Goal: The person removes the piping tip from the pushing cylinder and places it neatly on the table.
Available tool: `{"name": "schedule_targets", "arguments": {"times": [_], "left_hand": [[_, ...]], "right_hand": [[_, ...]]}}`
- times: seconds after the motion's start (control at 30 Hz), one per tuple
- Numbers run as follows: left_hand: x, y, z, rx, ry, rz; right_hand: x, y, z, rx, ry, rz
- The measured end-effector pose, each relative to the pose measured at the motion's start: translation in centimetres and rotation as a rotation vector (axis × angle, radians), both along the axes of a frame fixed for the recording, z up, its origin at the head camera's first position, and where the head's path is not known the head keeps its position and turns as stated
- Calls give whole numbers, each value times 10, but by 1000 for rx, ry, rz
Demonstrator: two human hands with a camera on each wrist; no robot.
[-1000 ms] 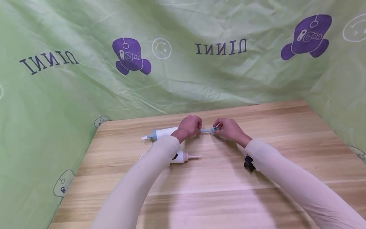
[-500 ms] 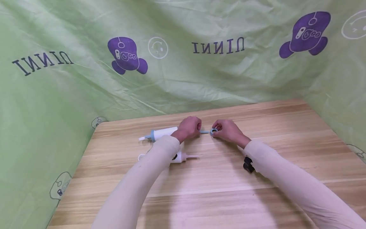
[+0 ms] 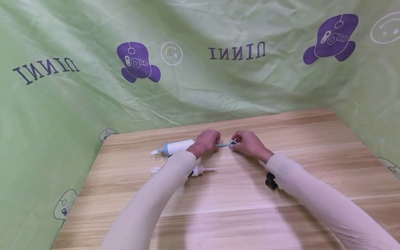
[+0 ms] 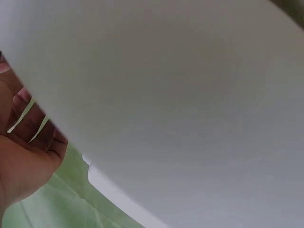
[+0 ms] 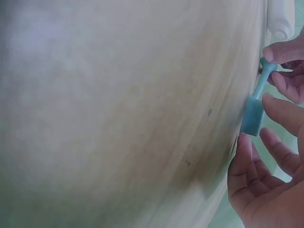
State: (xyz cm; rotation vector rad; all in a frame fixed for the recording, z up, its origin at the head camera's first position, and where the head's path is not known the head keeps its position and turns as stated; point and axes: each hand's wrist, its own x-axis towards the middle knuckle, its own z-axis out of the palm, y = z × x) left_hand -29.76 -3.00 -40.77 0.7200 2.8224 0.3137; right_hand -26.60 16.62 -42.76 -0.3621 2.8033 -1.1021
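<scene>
In the head view, the left hand (image 3: 206, 140) pinches a thin blue stem (image 3: 222, 145). Facing it, the right hand (image 3: 249, 143) holds a small blue ring-like piece (image 3: 232, 144) at the stem's tip. The right wrist view shows the stem (image 5: 261, 84) meeting the wider blue-green piece (image 5: 252, 116); whether they are joined is unclear. A white bottle with a blue collar (image 3: 179, 147) lies left of the left hand, partly hidden by it. Below, a second white bottle with a pale pink nozzle (image 3: 200, 170) is mostly covered by the left sleeve.
The wooden table (image 3: 237, 222) is backed by a green printed sheet (image 3: 193, 86) that also rises at both sides. Each sleeve has a dark wrist device under it. A large white surface (image 4: 171, 104) fills most of the left wrist view.
The head view has shifted slightly. The ring-like piece has turned a little, so its opening shows more. Both hands have kept their holds, and the left one sits slightly lower.
</scene>
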Motion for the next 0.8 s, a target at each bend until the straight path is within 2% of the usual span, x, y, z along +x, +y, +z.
{"name": "schedule_targets", "arguments": {"times": [0.2,0.3,0.4,0.63,0.8], "left_hand": [[2,-2,2,-3,21,-7],[3,-3,6,5,25,0],[6,-9,14,49,29,-3],[28,-43,38,142,55,-13],[42,-73,45,207,49,-13]], "right_hand": [[7,0,11,23,19,-33],[12,1,17,28,36,-39],[21,-1,25,24,43,-37],[41,-9,36,-20,52,-7],[52,-12,40,-62,78,6]]}}
